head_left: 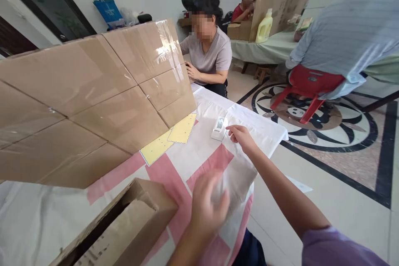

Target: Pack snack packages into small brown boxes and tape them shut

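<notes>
white device (219,129) stood on the cloth-covered table (268,129), beside the half-curled right hand (240,137), which gripped nothing; contact was unclear. left hand (208,205), blurred, was spread and empty. a stray fingertip nudge could have tipped the device.

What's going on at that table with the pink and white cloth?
Someone has their right hand at a small white gadget on the cloth; whether it touches is unclear. Their left hand is blurry, seems open, and shows nothing in it. Yellow sheets lie by a big cardboard screen, and another person sits beyond it.
</notes>
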The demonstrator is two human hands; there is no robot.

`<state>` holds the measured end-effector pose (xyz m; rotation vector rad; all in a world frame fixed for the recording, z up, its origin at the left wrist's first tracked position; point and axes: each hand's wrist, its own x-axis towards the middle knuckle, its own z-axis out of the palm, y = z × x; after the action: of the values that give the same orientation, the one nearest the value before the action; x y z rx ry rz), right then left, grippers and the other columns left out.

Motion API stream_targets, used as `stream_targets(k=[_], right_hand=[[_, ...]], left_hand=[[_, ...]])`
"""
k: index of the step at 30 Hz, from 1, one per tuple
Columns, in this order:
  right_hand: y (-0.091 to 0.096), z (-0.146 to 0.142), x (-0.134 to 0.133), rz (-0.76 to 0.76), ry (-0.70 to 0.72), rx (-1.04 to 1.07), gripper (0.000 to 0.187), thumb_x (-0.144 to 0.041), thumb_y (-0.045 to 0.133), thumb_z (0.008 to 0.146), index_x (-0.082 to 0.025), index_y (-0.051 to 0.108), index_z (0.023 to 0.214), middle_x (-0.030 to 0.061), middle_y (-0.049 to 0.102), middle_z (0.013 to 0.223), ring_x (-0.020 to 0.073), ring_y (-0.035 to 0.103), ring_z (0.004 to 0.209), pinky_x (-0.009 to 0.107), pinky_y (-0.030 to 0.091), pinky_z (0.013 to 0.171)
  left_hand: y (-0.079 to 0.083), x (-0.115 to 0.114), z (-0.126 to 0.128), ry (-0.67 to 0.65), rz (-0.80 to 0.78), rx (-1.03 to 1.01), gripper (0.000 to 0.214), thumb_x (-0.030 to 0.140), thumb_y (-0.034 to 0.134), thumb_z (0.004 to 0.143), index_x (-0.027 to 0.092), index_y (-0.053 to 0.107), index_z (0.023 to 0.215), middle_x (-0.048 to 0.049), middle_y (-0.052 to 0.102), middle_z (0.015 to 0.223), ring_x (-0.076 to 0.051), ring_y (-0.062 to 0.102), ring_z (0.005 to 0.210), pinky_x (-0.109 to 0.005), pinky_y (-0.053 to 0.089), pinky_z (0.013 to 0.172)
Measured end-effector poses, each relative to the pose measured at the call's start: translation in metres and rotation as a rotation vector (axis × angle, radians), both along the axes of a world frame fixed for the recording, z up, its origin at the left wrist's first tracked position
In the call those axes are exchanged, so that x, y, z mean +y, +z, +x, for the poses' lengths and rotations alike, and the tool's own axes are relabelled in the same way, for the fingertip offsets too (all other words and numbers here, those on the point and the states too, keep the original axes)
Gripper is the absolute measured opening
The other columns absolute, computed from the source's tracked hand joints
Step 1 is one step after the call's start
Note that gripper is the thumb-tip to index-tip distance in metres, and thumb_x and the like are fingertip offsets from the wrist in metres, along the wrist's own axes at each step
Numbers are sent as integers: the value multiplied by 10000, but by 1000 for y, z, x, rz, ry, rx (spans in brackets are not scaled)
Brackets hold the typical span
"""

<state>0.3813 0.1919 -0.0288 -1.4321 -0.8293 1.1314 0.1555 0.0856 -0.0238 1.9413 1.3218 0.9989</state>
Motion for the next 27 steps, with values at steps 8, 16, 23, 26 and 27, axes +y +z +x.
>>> stream_targets(k=[8, 16, 23, 26, 27], right_hand=[[7, -7, 31, -234, 126, 70, 111, -225, 648, 793, -119, 641, 823, 1, 587, 632, 34, 309, 335, 248, 166, 376], [17, 6, 44, -412, 161, -3, 199, -185, 731, 758, -160, 557, 665, -42, 491, 483, 27, 238, 334, 232, 139, 360], [29, 0, 53, -460, 163, -113, 337, -140, 778, 709, -189, 486, 550, -49, 430, 383, 32, 251, 332, 216, 111, 347], [31, -5, 51, -473, 167, -72, 356, -111, 753, 729, -194, 457, 549, -63, 410, 392, 26, 234, 345, 210, 137, 350], [30, -7, 51, -473, 163, -56, 366, -104, 738, 743, -198, 441, 551, -70, 397, 395, 26, 229, 349, 209, 147, 350]], left_hand=[[-42, 142, 83, 21, -65, 121, 676, 308, 746, 794, 173, 440, 1382, -179, 617, 1376, -344, 490, 1408, -599, 268, 1221], [-53, 132, 69, 28, -29, 39, 234, 282, 666, 850, 263, 574, 1065, -44, 741, 1119, -255, 674, 1091, -504, 383, 1171], [-55, 137, 74, 53, -54, 14, 238, 288, 664, 846, 250, 548, 1050, -74, 723, 1121, -277, 655, 1121, -505, 443, 1099], [-56, 137, 77, 32, -79, -12, 372, 320, 720, 815, 237, 503, 1106, -114, 672, 1248, -292, 608, 1232, -455, 495, 1026], [-56, 137, 78, 14, -92, -29, 425, 317, 739, 801, 233, 482, 1129, -130, 636, 1320, -294, 582, 1278, -435, 504, 1007]])
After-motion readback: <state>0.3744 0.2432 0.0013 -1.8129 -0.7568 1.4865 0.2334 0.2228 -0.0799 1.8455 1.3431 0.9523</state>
